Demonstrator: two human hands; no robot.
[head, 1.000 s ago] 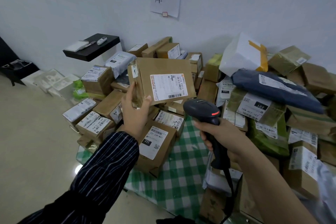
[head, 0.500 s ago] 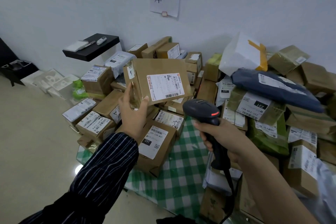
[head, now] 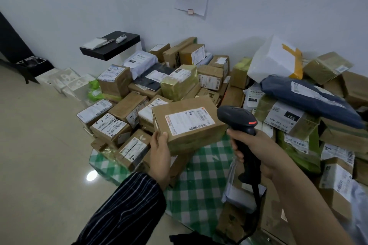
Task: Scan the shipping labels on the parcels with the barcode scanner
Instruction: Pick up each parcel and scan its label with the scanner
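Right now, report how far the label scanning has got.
Done: cannot tell; nothing marks any parcel as scanned. In hand: the left hand holds a cardboard parcel with its shipping label facing up, beside the barcode scanner gripped by the right hand. Left: the heap of labelled parcels behind it, possibly all of it.

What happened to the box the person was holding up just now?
The left hand brought the box down and tipped it flatter, so its label now faces up beside the scanner. It still holds the box, and the right hand still grips the scanner in about the same place.
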